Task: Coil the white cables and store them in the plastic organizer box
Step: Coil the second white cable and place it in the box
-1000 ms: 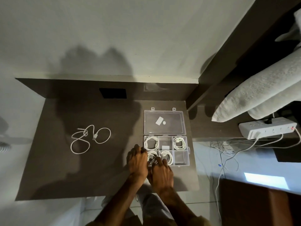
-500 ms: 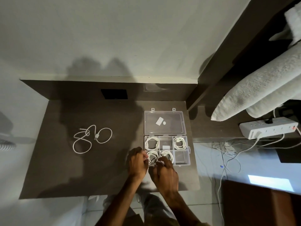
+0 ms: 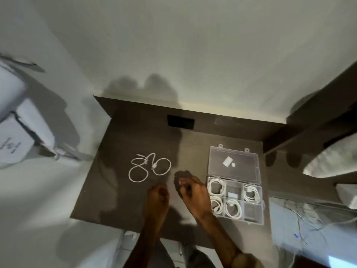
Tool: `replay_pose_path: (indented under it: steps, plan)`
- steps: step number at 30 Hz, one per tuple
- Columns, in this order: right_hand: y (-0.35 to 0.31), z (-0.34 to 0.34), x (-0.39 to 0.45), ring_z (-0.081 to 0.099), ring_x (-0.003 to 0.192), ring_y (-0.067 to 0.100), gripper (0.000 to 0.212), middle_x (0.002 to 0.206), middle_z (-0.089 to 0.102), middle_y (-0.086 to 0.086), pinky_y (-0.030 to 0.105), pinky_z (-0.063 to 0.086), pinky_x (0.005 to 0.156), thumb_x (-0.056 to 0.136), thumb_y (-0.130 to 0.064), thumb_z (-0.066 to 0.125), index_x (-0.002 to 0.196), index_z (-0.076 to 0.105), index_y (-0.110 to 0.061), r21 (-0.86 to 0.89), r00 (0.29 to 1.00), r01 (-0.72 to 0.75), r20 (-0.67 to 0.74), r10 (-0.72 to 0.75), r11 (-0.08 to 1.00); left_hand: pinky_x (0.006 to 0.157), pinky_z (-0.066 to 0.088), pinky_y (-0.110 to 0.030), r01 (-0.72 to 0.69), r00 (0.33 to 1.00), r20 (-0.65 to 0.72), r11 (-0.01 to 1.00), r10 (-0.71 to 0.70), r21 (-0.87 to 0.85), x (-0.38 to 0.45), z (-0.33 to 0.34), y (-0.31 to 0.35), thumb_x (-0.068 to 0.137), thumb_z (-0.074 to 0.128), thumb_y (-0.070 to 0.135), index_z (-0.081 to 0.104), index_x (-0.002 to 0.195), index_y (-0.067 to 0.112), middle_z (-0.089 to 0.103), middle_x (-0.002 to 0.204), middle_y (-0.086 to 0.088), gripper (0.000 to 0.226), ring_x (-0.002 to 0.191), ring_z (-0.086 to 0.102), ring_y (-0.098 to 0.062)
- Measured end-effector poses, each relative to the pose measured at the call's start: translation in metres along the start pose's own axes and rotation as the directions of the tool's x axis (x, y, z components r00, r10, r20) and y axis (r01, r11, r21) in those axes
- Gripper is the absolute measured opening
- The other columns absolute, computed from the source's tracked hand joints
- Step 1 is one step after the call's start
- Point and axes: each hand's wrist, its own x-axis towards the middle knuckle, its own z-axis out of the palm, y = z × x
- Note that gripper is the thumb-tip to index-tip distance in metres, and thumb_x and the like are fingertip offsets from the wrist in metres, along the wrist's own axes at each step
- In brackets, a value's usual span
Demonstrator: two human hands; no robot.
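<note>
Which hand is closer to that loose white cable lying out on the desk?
The left hand. It sits just below and right of the loose white cable. The right hand is farther right, beside the organizer box.

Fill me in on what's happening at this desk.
A person is packing white cables into a clear plastic organizer box on a dark desk. Four coiled cables sit in its compartments, and the lid lies open. Both hands, left hand and right hand, hover empty between the box and one loose cable, which lies uncoiled to the left.
</note>
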Motion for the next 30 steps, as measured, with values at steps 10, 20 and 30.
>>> replay_pose_path:
  steps: [10, 20, 30]
  plan:
    - [-0.035, 0.084, 0.117, 0.053, 0.136, 0.034, 0.049, 0.152, 0.049, 0.011, 0.043, 0.054, 0.107, 0.099, -0.025, 0.063, 0.147, 0.055, -0.024, -0.314, 0.973, -0.152, 0.117, 0.197, 0.937, 0.068, 0.060, -0.042, -0.032, 0.982, -0.190, 0.992, 0.008, -0.121, 0.072, -0.091, -0.039, 0.092, 0.066, 0.002, 0.074, 0.090, 0.009, 0.073, 0.080, -0.009, 0.011, 0.072, 0.069, -0.027]
    - [-0.087, 0.045, 0.100, 0.063, 0.079, 0.019, 0.023, 0.088, 0.070, 0.005, 0.028, 0.048, 0.071, 0.105, -0.031, 0.047, 0.094, 0.064, -0.019, 0.134, 0.998, -0.052, 0.051, 0.045, 0.990, 0.092, 0.057, -0.023, -0.298, 0.955, -0.060, 0.928, 0.292, -0.224, 0.098, -0.135, -0.008, 0.097, 0.067, 0.020, 0.064, 0.124, 0.025, 0.065, 0.121, 0.006, 0.028, 0.109, 0.065, -0.007]
    - [-0.194, -0.063, 0.106, 0.071, 0.088, 0.005, 0.021, 0.096, 0.072, -0.014, 0.008, 0.050, 0.077, 0.101, -0.003, 0.066, 0.098, 0.068, -0.024, 0.289, 0.899, 0.438, -0.139, -0.416, 0.851, 0.079, 0.062, -0.031, -0.068, 0.901, 0.232, 0.646, 0.368, -0.760, 0.093, -0.204, 0.085, 0.097, 0.062, 0.040, 0.077, 0.103, 0.016, 0.080, 0.090, -0.010, 0.029, 0.091, 0.078, -0.028]
